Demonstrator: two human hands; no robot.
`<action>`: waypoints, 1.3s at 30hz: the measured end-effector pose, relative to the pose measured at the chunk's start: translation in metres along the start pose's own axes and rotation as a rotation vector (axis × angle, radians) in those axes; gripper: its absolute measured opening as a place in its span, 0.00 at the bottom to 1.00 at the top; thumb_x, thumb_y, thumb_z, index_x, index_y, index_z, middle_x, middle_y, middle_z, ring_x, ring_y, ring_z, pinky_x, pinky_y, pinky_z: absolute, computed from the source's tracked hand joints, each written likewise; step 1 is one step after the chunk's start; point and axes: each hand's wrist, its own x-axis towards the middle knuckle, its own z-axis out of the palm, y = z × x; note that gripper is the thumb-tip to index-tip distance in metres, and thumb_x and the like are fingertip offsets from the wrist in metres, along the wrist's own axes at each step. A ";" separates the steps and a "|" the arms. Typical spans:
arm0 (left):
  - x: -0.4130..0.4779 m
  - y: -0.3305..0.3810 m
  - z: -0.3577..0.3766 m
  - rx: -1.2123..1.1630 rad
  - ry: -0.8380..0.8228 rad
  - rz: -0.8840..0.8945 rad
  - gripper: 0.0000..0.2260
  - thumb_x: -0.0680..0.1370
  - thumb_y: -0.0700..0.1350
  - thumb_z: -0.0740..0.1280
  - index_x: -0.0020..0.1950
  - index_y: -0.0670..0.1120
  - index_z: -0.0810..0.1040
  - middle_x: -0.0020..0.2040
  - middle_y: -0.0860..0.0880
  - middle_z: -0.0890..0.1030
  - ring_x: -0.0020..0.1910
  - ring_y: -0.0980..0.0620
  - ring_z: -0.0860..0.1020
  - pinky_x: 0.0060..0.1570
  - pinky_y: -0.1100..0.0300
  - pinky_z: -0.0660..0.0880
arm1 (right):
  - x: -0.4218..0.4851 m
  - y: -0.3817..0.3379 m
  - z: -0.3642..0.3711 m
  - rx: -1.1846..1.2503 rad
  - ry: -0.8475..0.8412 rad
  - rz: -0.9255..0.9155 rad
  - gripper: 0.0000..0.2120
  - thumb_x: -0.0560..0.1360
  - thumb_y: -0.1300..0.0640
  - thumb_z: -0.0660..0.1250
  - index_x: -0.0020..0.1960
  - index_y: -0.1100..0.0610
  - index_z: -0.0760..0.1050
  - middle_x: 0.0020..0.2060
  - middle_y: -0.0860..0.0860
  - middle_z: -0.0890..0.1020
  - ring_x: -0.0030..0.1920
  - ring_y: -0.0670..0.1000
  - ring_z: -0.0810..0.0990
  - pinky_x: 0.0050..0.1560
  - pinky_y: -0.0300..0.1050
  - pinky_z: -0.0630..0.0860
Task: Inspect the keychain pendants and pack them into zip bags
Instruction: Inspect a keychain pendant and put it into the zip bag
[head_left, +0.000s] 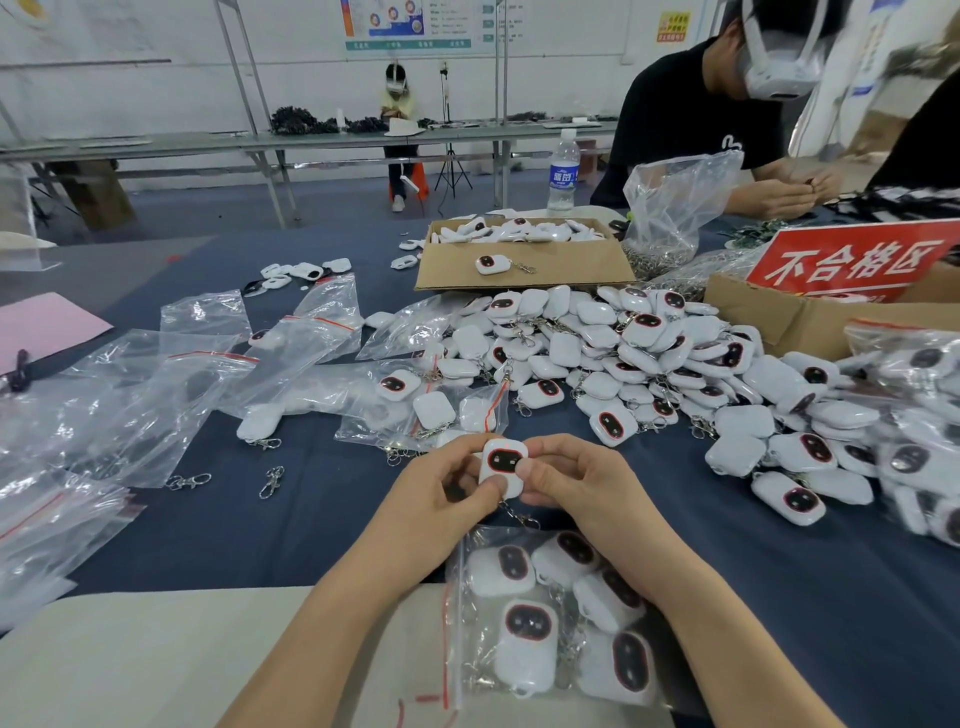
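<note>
- While the left hand (441, 499) pinched the left edge of a white keychain pendant (503, 467), the right hand (576, 488) pinched its right edge, so both hands gripped the one pendant between curled fingers and thumbs.
- The pendant was held upright between the two hands, clear of the counter (311, 519), with its dark, red-rimmed face turned toward the camera.
- Its metal chain (517, 517) hung down from the lower edge, between the wrists.
- Just below the hands, a partly filled zip bag (456, 597) lay flat at the near edge of the counter, holding several pendants face up; the right forearm crossed over it.
- A large pile of loose pendants (649, 364) lay beyond the hands and to their right, well apart from the held one.
- Empty zip bags (156, 395) were spread to the left of the hands, with two loose clasps (272, 480) near them.
- A cardboard box (524, 260) with more pendants stood behind the pile, and a red sign (852, 260) stood in a second box at far right.
</note>
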 end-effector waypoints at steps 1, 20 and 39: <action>0.000 0.001 0.000 0.007 0.001 0.003 0.14 0.77 0.49 0.71 0.61 0.62 0.80 0.43 0.57 0.83 0.44 0.57 0.79 0.48 0.65 0.77 | 0.000 0.000 0.000 -0.001 0.000 0.002 0.06 0.77 0.59 0.72 0.54 0.56 0.82 0.47 0.53 0.88 0.49 0.50 0.87 0.49 0.39 0.82; -0.009 0.013 0.008 0.566 0.238 0.292 0.06 0.82 0.52 0.64 0.56 0.58 0.79 0.51 0.60 0.76 0.49 0.58 0.78 0.43 0.49 0.78 | -0.006 -0.003 0.004 -0.003 -0.010 -0.147 0.07 0.72 0.48 0.74 0.49 0.46 0.85 0.46 0.54 0.87 0.47 0.50 0.86 0.50 0.40 0.81; -0.002 0.010 0.004 0.204 0.189 -0.025 0.11 0.79 0.41 0.70 0.50 0.60 0.80 0.41 0.66 0.79 0.38 0.66 0.74 0.41 0.74 0.69 | -0.005 0.001 0.000 -0.014 -0.011 -0.088 0.11 0.78 0.64 0.70 0.56 0.52 0.83 0.50 0.51 0.88 0.54 0.48 0.85 0.60 0.44 0.79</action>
